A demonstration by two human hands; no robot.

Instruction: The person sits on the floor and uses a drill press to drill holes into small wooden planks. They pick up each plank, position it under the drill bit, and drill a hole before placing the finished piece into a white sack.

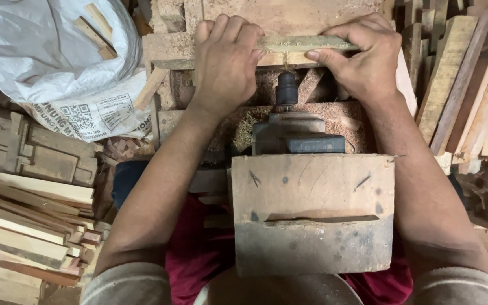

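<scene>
Between the left hand [224, 62] and right hand [365, 56], both clasping a wood strip [306, 43], the drill bit [285, 62] meets it mid-length, boring seemingly underway, stacked strips [464, 85] waiting right

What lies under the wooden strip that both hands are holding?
Under the wooden strip a drill bit meets it between the left hand and right hand. Its tip is hidden.
</scene>
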